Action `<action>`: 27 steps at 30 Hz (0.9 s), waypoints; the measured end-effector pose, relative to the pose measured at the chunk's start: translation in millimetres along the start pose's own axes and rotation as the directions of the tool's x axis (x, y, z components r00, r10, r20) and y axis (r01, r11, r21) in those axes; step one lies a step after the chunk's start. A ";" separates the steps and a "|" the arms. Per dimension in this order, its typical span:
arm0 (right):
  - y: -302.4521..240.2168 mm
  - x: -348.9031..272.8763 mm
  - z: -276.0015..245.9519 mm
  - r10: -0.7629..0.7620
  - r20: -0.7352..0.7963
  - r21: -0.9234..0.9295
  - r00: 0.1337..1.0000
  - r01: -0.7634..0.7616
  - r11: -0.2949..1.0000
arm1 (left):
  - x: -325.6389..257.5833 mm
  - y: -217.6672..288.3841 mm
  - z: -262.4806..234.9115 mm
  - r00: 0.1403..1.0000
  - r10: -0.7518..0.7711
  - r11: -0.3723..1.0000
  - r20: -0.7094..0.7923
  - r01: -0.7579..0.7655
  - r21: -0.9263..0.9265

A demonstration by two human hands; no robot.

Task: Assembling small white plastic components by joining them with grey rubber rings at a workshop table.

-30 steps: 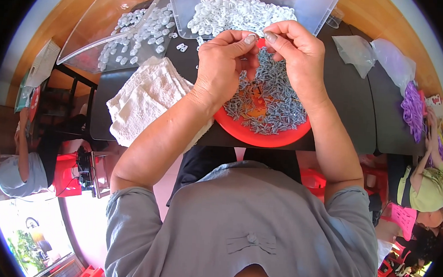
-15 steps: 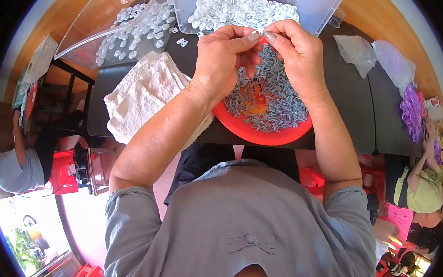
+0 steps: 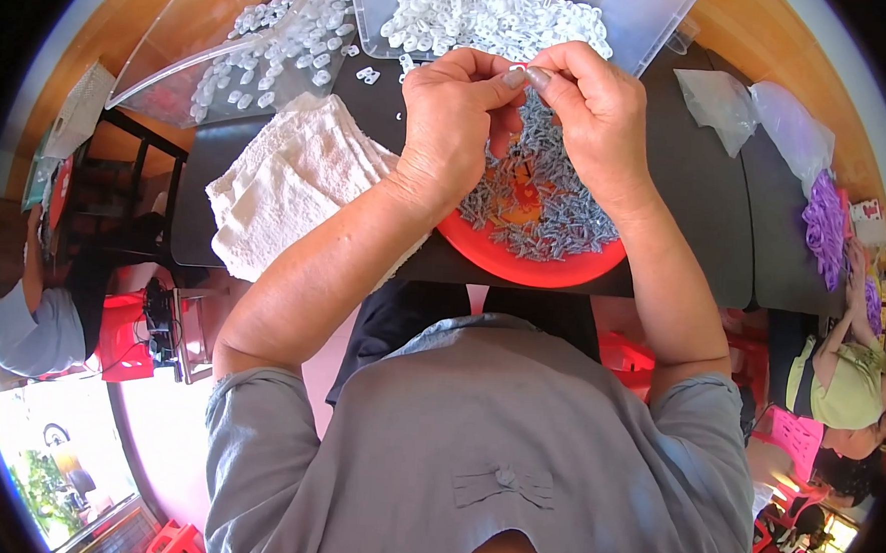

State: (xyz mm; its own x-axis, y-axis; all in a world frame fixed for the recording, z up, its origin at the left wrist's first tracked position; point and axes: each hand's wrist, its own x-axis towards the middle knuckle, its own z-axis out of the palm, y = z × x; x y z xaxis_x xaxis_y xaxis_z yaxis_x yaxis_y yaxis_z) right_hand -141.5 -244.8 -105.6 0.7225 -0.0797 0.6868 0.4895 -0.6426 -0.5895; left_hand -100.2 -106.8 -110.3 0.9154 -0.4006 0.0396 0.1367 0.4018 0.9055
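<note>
My left hand [image 3: 453, 115] and my right hand [image 3: 597, 114] meet at the fingertips above the far edge of a red basin [image 3: 523, 272]. Both are closed in a pinch, thumb against index finger. A tiny bit of a small white plastic piece [image 3: 517, 68] shows between the fingertips; the fingers cover most of it. Many small grey screw-like pieces [image 3: 555, 240] lie loose in the basin beneath. Just beyond the hands, a clear plastic bin [image 3: 374, 35] holds a heap of white plastic pieces [image 3: 487, 18] with holes in them.
A cream cloth [image 3: 292, 194] lies left of the basin on the dark table [image 3: 691, 224]. Behind it, a tilted clear container [image 3: 157, 86] holds more whitish pieces. Clear plastic bags [image 3: 717, 106] and purple strands [image 3: 824, 231] lie right. Other people sit at both sides.
The hands stay pinched together at nearly the same spot, with slight finger movement. The whole view has shifted a little; more loose white pieces show on the table beside my left hand.
</note>
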 end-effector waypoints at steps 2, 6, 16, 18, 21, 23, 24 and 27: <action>-0.5 -1.2 2.9 0.012 0.005 0.018 1.000 -0.012 1.000 | -2.4 -0.6 0.0 0.999 -0.014 1.000 -0.035 0.014 -0.008; -2.9 -1.3 6.2 0.061 0.023 0.074 0.998 -0.063 0.995 | -4.4 4.5 -1.2 0.997 -0.044 0.997 -0.062 0.040 -0.060; 1.4 5.5 -9.7 -0.093 0.089 -0.099 0.992 0.102 0.990 | 3.2 5.7 -1.5 0.997 -0.078 0.993 0.016 0.079 -0.086; 2.1 5.2 -10.6 -0.160 0.091 -0.158 0.983 0.173 0.972 | 4.5 4.7 -2.2 0.996 -0.088 0.992 0.027 0.090 -0.083; 1.2 5.0 -11.9 -0.162 0.132 -0.245 0.978 0.191 0.951 | 5.8 5.2 -4.1 0.996 -0.066 0.998 0.061 0.065 0.023; 3.3 5.0 -11.9 -0.157 0.135 -0.237 0.978 0.186 0.954 | 6.5 5.1 -4.0 0.996 -0.075 0.987 0.045 0.068 0.145; 4.3 5.1 -12.0 -0.153 0.140 -0.228 0.978 0.182 0.956 | 6.4 5.2 -3.5 0.996 -0.076 0.987 0.047 0.068 0.146; 5.6 4.1 -12.7 -0.135 0.163 -0.240 0.977 0.172 0.955 | 5.2 5.0 -2.9 0.998 -0.052 0.977 0.035 0.044 0.207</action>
State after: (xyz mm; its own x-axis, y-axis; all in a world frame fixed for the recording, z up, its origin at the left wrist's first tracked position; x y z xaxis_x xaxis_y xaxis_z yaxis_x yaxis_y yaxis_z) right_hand -142.1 -258.4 -100.7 0.7198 0.1327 0.6814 0.4744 -0.8106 -0.3433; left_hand -93.6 -104.5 -106.8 0.8933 -0.4494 0.0073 0.0949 0.2045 0.9742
